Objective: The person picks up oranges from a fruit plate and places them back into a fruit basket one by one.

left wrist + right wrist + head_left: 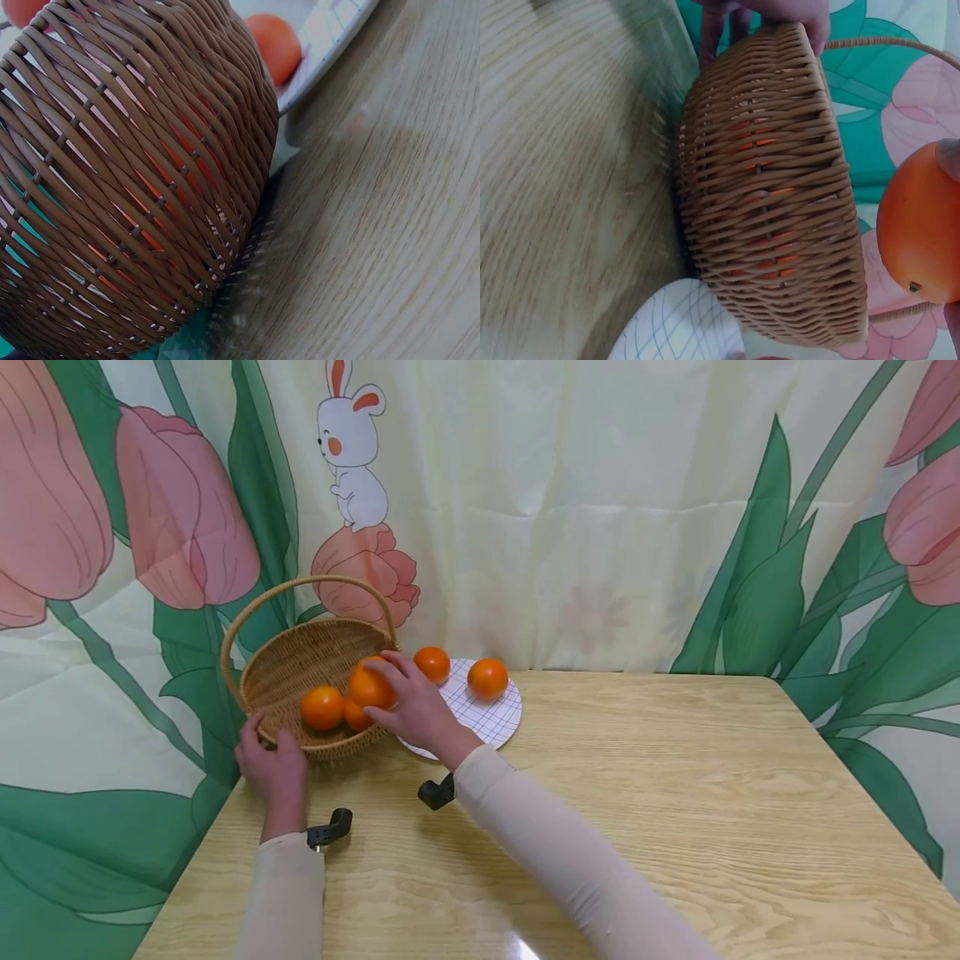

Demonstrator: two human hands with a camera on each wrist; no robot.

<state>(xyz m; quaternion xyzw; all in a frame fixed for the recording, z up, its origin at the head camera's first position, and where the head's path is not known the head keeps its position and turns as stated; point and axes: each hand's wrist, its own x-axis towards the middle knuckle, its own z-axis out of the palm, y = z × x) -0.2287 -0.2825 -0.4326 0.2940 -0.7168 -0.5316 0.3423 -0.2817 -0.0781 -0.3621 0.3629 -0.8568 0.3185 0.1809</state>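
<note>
My left hand (273, 768) grips the near left rim of a wicker basket (322, 652) with an arched handle. Two oranges, one of them this orange (322, 707), lie inside, and their colour shows through the weave in both wrist views. Over the basket's right side, my right hand (420, 706) holds another orange (922, 225) between thumb and fingers, above the rim. Just right of the basket, a white plate (506, 724) with a blue grid pattern carries two more oranges, one at its back left and an orange (487, 679) at its back right.
The basket and plate stand on a light wood-grain table (675, 793). Behind it hangs a curtain (600, 510) printed with tulips and a rabbit. A black wrist device (330, 828) sticks out at the left wrist, another at the right.
</note>
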